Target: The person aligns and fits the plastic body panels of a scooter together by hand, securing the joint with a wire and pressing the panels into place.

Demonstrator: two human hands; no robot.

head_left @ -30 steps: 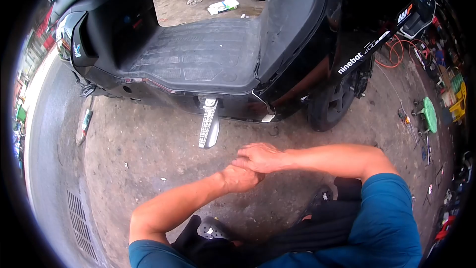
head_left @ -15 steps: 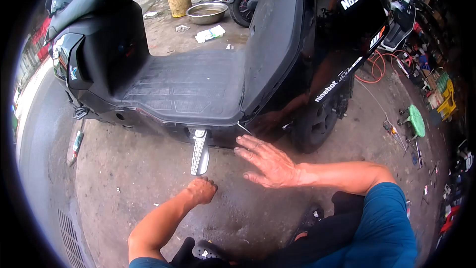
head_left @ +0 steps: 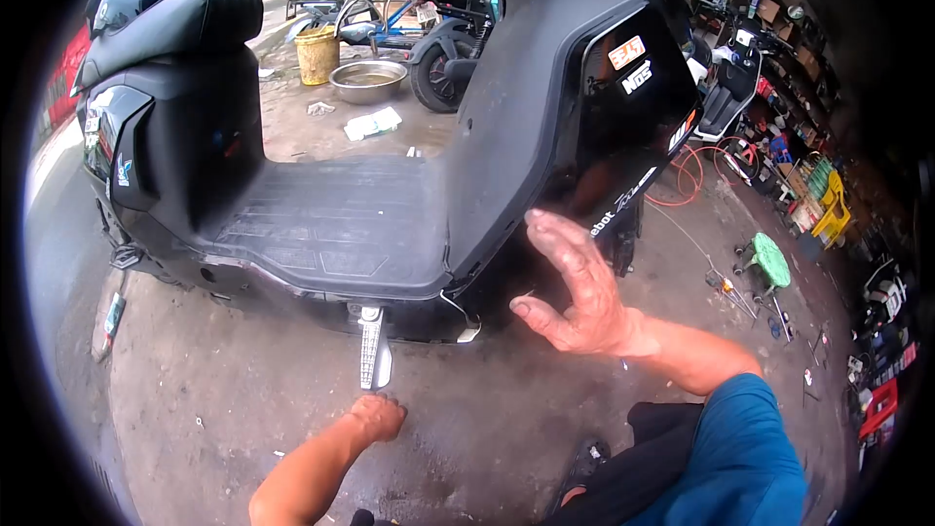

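Observation:
A black scooter (head_left: 331,224) stands across my view, with its ribbed floorboard facing me. From its lower side a silver fold-out footrest (head_left: 370,351) points down towards me. My left hand (head_left: 378,417) is curled closed just beneath the footrest's tip; whether its fingers hold anything is hidden. My right hand (head_left: 579,292) is raised before the scooter's glossy front side panel (head_left: 623,107), fingers extended, thumb apart, nothing in it. Left of that hand, a thin white wire with a pale tab (head_left: 469,333) hangs at the floorboard's front corner.
Behind the scooter are a yellow bucket (head_left: 317,56), a metal basin (head_left: 368,84) and a parked motorbike (head_left: 448,68). A green stool (head_left: 769,259), loose tools and an orange hose (head_left: 687,180) lie to the right, near crowded shelves (head_left: 779,49).
My view has tilted upward. My right hand has risen from beside the lower edge to in front of the side panel, uncovering the pale tab. My left hand stays closed by the footrest.

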